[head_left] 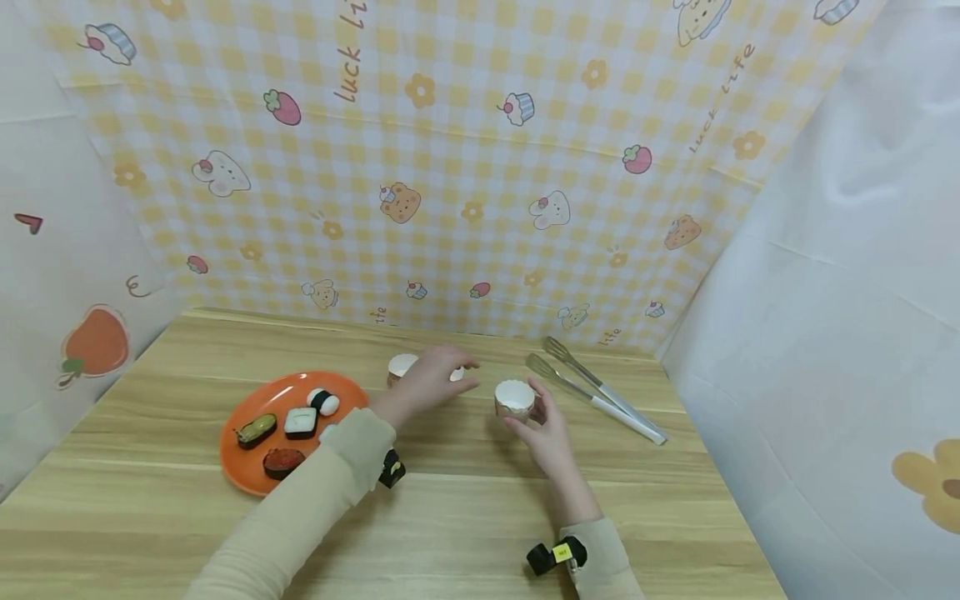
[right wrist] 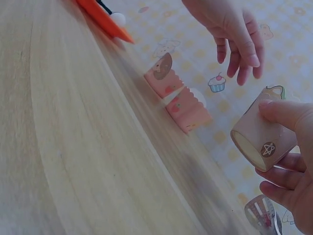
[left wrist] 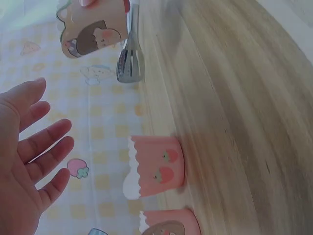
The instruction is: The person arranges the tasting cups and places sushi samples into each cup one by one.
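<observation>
In the head view my right hand holds a paper baking cup raised off the table, thumb on one side and fingers on the other. The right wrist view shows the tilted underside of this baking cup. My left hand hovers to its left with loosely spread fingers and nothing in them. Two pink baking cups stand side by side on the table: a strawberry-patterned cup and a cup with a brown patch. From the head view, the left hand partly covers them.
An orange plate with several sushi pieces sits at the left, partly behind my left sleeve. Metal tongs lie spread on the wooden table at the right. A checked cloth hangs along the back.
</observation>
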Demonstrator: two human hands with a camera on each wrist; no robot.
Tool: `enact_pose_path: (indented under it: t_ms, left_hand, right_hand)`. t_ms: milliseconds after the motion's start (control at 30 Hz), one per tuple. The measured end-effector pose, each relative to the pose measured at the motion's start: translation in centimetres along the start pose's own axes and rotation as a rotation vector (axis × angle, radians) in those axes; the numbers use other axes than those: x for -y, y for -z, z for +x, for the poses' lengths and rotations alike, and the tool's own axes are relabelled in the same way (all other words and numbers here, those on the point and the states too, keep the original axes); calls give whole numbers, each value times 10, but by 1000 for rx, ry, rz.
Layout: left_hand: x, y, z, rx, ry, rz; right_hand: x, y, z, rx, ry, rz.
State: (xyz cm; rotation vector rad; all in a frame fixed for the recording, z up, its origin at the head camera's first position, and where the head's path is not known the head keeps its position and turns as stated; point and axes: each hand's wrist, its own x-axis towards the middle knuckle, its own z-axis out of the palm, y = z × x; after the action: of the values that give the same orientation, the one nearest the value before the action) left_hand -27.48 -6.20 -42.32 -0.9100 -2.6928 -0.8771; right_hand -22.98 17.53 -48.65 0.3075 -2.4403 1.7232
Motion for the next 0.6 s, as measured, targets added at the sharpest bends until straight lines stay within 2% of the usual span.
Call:
enact_pose_path:
  t_ms: [200,333,600]
  left_hand:
    - [-9,-1,-1,44,15,-81]
    - [-12,-5,-2,55,10,-94]
    - [-18,-17,-6,97,-45,-104]
  right_hand:
    - [-2,2,-1,1,6,-23]
    - [-4,2,-2,6,15,-21]
    - [-5,2,-6,11,-7,-56]
